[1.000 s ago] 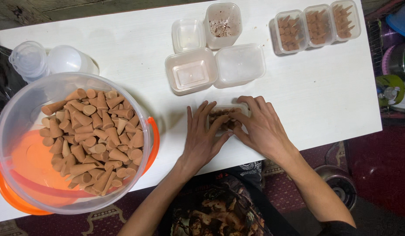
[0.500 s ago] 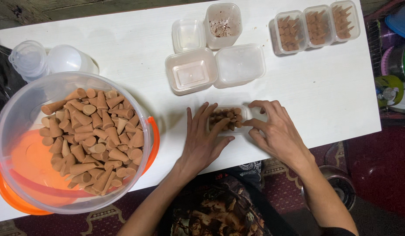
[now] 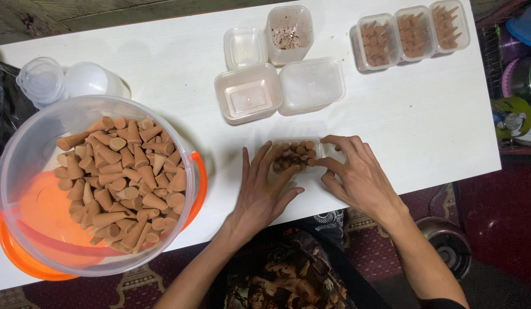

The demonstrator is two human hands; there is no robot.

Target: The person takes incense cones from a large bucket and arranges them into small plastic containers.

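I'm seeing the white tabletop [image 3: 414,114] carrying a big clear bucket [image 3: 25,149] of brown cones at the left. Near the front edge, my left hand [image 3: 264,189] is lying open, fingers spread against the small cone-filled container [image 3: 298,154], while my right hand [image 3: 357,174] is pinching its right side.

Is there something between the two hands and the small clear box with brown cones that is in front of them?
Nothing visible does. The left hand lies against the left side of the small clear box, with its fingers over that edge. The right hand touches the right end of the box with its fingertips. The white table around the box is bare.
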